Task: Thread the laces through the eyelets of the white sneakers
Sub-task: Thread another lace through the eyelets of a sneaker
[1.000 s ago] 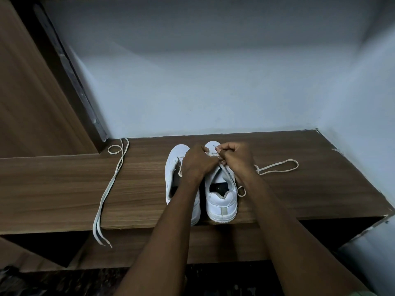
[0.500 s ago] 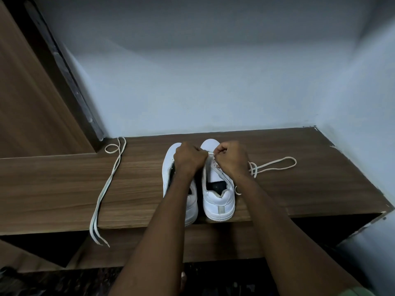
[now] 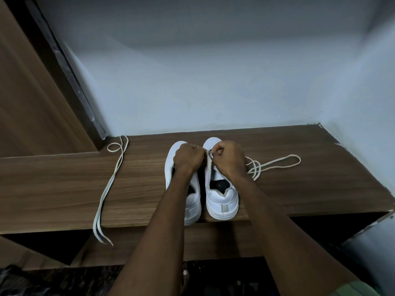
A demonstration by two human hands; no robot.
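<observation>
A: Where do things stand?

B: Two sneakers sit heels toward the person at the front edge of the shelf (image 3: 299, 189). The work is on the right sneaker (image 3: 222, 199). Both hands meet over its front eyelets. The right hand (image 3: 229, 160) is curled tight, pinching the lace (image 3: 275, 164) at an eyelet. The left hand (image 3: 188, 160) is curled too, at the inner edge of that sneaker, but I cannot tell what it holds, lace or flap.

A: And the rest of the lace?

B: It loops loosely on the shelf, just right of the right sneaker. A spare lace (image 3: 109, 184) lies well left of the left sneaker (image 3: 192, 201), its ends hanging off the shelf edge.

A: What could go wrong?

B: I'd judge three things. The loose loops cross each other, so a hard pull may knot them. The sneaker's heel sits right at the shelf edge; a tug toward the person could tip it off. And the knuckles hide the eyelets, so a skipped hole is easy.
</observation>
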